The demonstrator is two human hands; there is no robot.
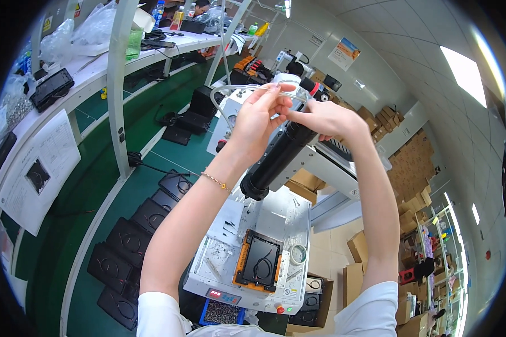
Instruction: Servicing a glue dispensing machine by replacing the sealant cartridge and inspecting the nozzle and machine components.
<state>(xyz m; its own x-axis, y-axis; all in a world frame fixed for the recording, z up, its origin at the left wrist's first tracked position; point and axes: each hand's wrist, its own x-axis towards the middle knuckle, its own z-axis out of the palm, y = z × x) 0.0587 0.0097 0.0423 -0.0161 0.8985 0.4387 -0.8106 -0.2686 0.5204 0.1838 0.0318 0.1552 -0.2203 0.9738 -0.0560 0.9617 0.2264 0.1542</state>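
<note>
Both my arms reach up to the top of a machine with a thick black cylinder [278, 160] slanting down over its bed. My left hand [263, 115] is closed, its fingertips pinching a transparent tube [224, 89] that loops in from the left. Right beside it, my right hand [334, 119] curls at the cylinder's upper end; what its fingers grip is hidden. A black knob with a red ring [316, 90] sits just beyond it. Below, an orange fixture [243, 261] on the bed carries a black flat panel [262, 255] with a coiled cable.
A tape roll [298, 254] lies right of the fixture. Control display [224, 296] and red button [280, 309] are on the machine's front. Several black panels [130, 241] cover the green mat at left. A shelf bench [90, 70] stands left; cardboard boxes [354, 281] stand right.
</note>
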